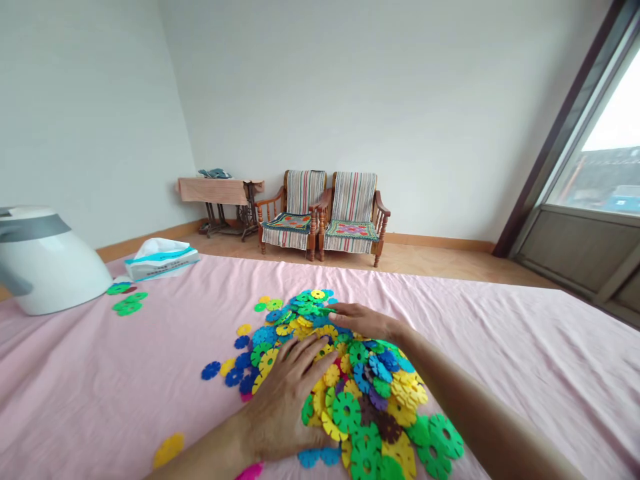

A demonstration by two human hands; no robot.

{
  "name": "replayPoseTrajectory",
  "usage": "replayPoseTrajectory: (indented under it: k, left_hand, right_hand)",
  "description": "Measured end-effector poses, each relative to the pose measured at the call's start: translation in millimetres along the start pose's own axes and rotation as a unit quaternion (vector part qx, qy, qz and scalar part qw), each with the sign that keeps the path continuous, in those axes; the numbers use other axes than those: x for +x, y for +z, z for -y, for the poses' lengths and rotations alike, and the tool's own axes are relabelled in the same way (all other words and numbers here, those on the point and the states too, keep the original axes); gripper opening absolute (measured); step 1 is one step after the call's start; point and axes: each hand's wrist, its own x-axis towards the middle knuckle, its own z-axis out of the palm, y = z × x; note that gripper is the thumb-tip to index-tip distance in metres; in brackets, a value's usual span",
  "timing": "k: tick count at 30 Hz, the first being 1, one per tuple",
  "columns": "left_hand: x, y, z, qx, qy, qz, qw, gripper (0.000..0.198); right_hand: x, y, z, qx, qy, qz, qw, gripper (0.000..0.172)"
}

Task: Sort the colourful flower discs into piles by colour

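A heap of colourful plastic snowflake discs (357,393) in green, yellow, blue and brown lies on a pink bedsheet (500,373). My left hand (287,400) rests flat on the heap's near left side, fingers spread over the discs. My right hand (363,320) lies across the far side, its fingertips touching a green disc (325,311). Neither hand visibly holds a piece. A few loose discs, such as a blue one (211,371) and a yellow one (169,451), sit apart on the sheet to the left.
A white rounded appliance (50,263), green discs (127,303) and a tissue packet (161,260) lie at the bed's far left. Beyond the bed's edge stand two striped wooden armchairs (325,213) and a cloth-covered table (220,193). A large window (595,167) fills the right.
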Motion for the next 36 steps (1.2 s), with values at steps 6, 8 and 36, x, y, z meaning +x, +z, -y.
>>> replayPoseTrajectory:
  k: [6,8,36]
  left_hand:
    - [-1,-1.4,-2,0.016,0.013,-0.024,1.000,0.100]
    - [-1,-1.8,-3,0.021,0.023,-0.022,0.999,0.099]
    - [-1,-1.2,-8,0.019,0.082,0.007,0.996,0.099]
  right_hand:
    - [-37,-36,-8,-0.037,0.084,-0.111,0.990,0.063]
    - [-46,-33,-23,-0.097,0.107,-0.142,0.979,0.059]
    - [-163,38,6,-0.136,0.068,-0.043,0.987,0.102]
